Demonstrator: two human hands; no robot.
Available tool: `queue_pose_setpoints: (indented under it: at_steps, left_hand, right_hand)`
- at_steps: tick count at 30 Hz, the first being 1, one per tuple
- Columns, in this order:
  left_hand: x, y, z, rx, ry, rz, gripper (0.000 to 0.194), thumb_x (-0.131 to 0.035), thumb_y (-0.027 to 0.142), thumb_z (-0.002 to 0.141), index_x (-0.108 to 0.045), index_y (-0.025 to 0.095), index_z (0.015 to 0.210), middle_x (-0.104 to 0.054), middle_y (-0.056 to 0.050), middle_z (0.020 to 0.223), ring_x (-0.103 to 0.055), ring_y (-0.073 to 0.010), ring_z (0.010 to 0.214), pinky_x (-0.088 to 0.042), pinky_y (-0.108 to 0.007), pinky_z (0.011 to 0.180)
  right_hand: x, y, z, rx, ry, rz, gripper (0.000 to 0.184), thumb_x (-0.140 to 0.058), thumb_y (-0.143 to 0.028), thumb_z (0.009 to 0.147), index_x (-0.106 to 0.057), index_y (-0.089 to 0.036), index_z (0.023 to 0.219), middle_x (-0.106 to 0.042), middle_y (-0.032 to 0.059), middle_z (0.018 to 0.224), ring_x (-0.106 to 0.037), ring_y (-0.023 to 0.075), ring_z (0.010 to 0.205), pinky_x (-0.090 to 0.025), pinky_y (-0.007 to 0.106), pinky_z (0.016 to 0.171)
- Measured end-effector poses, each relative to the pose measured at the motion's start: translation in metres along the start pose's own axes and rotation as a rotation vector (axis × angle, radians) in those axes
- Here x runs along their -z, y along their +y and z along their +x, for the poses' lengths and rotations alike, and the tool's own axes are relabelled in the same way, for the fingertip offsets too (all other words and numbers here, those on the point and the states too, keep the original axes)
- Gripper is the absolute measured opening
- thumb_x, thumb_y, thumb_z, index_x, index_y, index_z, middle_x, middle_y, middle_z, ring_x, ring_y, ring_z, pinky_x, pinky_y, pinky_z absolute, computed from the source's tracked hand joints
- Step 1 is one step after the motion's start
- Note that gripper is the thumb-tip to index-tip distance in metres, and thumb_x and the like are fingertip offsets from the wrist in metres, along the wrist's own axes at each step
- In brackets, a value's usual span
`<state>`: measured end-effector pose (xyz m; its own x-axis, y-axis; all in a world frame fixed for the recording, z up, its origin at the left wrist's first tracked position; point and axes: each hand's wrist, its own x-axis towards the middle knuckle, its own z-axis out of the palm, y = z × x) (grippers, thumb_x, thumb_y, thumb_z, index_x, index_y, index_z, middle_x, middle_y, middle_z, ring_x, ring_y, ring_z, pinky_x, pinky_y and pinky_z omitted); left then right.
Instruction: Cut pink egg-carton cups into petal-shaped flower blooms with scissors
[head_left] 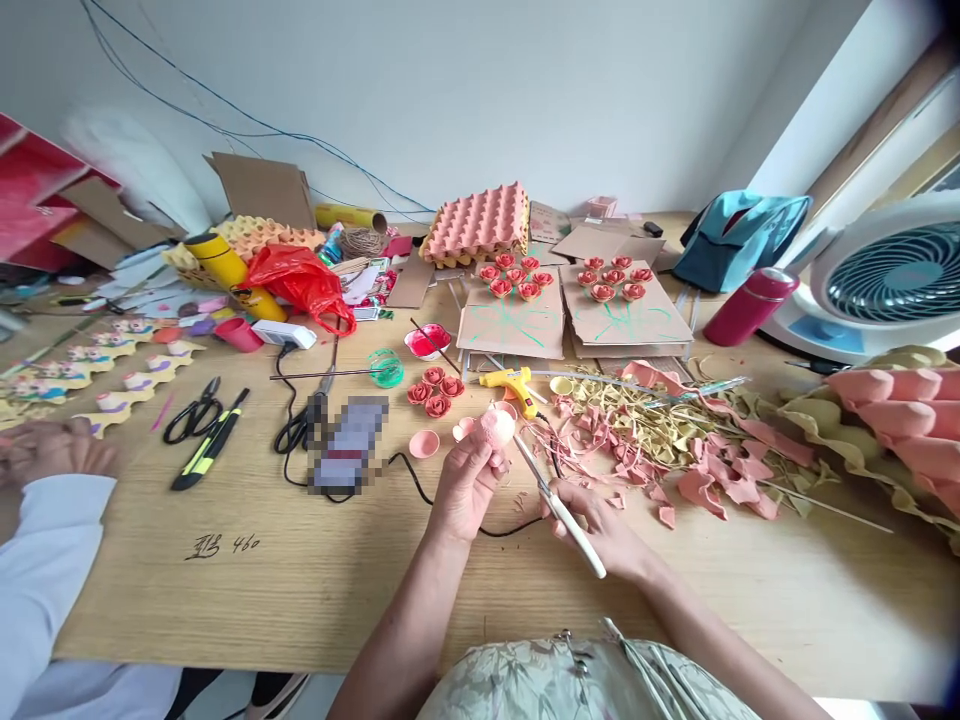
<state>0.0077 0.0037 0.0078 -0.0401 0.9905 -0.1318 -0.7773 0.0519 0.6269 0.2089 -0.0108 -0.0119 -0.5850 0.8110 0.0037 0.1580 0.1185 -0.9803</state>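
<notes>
Between the thumb and fingers of my left hand [471, 478] is a pale pink egg-carton cup [497, 428], raised above the table. My right hand [600, 525] is closed around a pair of white-handled scissors [574, 530], whose blades point up toward the cup's right side. Whether the blades touch the cup I cannot tell. Just left of my left hand, a loose pink cup [424, 444] lies on the wood. Several red paper-pulp roses [435, 392] sit behind it. A yellow glue gun [514, 385] rests beyond the held cup.
Pink and yellow carton scraps [637, 430] spread to the right, before stacked egg trays [900, 420]. Roses stand on two cardboard pieces [510, 325]. A pink bottle [751, 305] and fan [892, 280] are at right. At left are black scissors [193, 412], a cutter [211, 440] and another person's hands [64, 450].
</notes>
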Motion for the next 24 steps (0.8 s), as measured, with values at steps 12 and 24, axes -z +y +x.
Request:
queue_pose_setpoints:
  at_steps: [12,24]
  left_hand:
    - [-0.0077,-0.0058,-0.0056,0.092,-0.019,0.066,0.032,-0.092,0.032,0.065,-0.069,0.014,0.078,-0.057,0.002,0.071,-0.049,-0.0056,0.063,-0.044,-0.019,0.060]
    - [-0.0061,-0.0076,-0.0071,0.123,-0.025,0.051,0.030,-0.091,0.032,0.066,-0.073,0.014,0.081,-0.066,-0.001,0.076,-0.060,-0.0078,0.069,-0.052,-0.019,0.065]
  right_hand:
    - [-0.0017,-0.0057,-0.0004,-0.007,0.025,-0.032,0.025,-0.064,-0.044,0.083,-0.058,-0.020,0.079,-0.060,0.0020,0.077,-0.052,0.0187,0.073,-0.039,0.028,0.064]
    - [-0.0031,-0.0023,-0.0006,0.007,0.029,-0.001,0.032,-0.063,-0.051,0.087,-0.059,-0.020,0.079,-0.059,0.0022,0.076,-0.052,0.0188,0.073,-0.040,0.028,0.064]
